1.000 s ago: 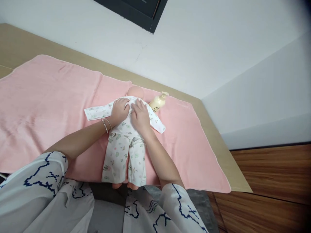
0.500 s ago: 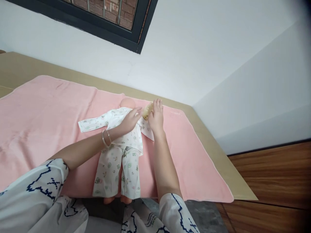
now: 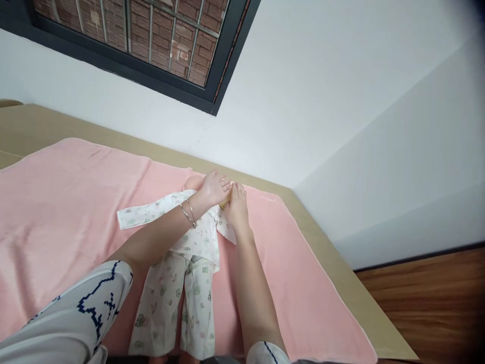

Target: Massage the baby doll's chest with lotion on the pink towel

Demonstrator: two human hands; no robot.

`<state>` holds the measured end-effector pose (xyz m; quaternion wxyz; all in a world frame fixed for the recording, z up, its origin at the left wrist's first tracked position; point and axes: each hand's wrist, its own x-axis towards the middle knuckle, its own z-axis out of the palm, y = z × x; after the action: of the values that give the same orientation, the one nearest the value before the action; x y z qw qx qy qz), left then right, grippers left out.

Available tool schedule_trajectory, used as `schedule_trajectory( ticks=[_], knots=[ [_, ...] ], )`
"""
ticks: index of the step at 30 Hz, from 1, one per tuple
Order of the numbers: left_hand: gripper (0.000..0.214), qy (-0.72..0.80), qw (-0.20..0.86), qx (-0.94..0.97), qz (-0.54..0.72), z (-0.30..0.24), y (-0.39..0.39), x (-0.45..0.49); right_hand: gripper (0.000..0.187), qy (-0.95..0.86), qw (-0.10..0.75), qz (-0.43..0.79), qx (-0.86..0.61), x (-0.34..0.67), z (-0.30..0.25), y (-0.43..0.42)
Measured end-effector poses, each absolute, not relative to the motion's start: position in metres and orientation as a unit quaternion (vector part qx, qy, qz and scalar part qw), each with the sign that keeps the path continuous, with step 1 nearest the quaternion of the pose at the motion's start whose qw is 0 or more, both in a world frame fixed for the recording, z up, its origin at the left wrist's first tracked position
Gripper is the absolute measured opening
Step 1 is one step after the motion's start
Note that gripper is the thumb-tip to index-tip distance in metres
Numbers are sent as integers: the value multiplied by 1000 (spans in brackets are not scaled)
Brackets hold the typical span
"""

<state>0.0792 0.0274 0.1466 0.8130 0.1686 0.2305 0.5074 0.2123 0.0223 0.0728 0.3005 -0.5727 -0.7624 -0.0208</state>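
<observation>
A doll in a white printed pajama top (image 3: pixel 199 240) and matching pants (image 3: pixel 161 298) lies on its back on a pink blanket (image 3: pixel 303 283). Its round head (image 3: pixel 193 182) is partly covered by my left hand (image 3: pixel 216 188), which is palm up with fingers outstretched and nothing visible in it. Right beside it, my right hand (image 3: pixel 238 208) curls round a small, shiny yellowish container (image 3: pixel 224 203), held close to my left fingertips. Most of the container is hidden by my hands. One pajama sleeve (image 3: pixel 138 216) stretches flat to the left; the other lies under my right wrist.
The blanket covers a tan table (image 3: pixel 322 242) set against a white wall (image 3: pixel 288 101). A dark-framed barred window (image 3: pixel 212 96) is above. Wooden panelling (image 3: pixel 428 298) stands at the lower right, past the table edge.
My left hand has turned palm up and moved up and right, closer to my right hand. The yellowish container is now more covered by my hands. The view has tilted up.
</observation>
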Motion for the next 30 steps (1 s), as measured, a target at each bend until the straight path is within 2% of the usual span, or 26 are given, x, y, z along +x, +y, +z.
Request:
schedule_trajectory(
  ticks=[6,10,13,17,22,27,30],
  knots=[
    [68,238,813,214,487,141,-5,52,59,-748,287,-83,-593,200,82,21],
    [64,315,800,219,461,142,-35,22,59,-742,297,-83,-595,191,88,15],
    [65,374,785,243,430,145,-55,2,60,-738,312,-67,-594,188,89,13],
    [65,369,765,295,437,153,-79,-15,59,-730,322,-31,-603,189,85,13],
    [66,385,775,275,420,159,-97,-28,45,-717,336,24,-611,192,81,19],
    [66,438,757,215,435,141,-97,-36,61,-718,341,82,-601,194,89,23],
    [66,441,750,201,449,126,-89,-40,54,-719,398,65,-566,177,92,7]
  ],
)
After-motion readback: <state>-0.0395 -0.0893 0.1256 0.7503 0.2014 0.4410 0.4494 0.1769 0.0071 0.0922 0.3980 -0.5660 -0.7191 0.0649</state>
